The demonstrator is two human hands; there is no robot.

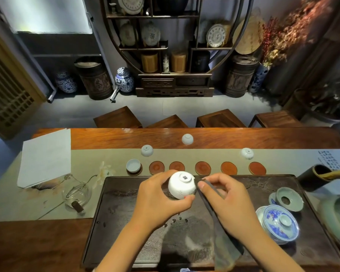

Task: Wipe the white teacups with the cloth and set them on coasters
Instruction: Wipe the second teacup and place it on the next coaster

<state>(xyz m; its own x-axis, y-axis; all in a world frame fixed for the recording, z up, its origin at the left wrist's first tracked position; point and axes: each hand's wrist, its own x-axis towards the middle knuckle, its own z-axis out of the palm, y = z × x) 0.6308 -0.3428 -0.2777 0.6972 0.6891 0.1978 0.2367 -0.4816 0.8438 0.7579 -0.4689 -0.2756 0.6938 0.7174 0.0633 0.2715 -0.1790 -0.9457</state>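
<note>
Over the dark tea tray on the counter, the left hand is wrapped around a white teacup held upside down, its marked foot facing up. The right hand pinches a dark cloth against the cup's side; the rest of the cloth hangs down across the tray toward the person. A few water drops sit on the tray just below the cup.

Just beyond the tray's far edge runs a row of six coasters. The leftmost coaster carries an upright cup; the other five round reddish coasters are bare. Farther beyond the tray, three more cups rest upside down: one behind the left end of the row, one out on the bare wood, one behind the right end. On the tray's right end stands a blue-and-white lidded bowl, with what looks like a pale green strainer just behind it.
</note>
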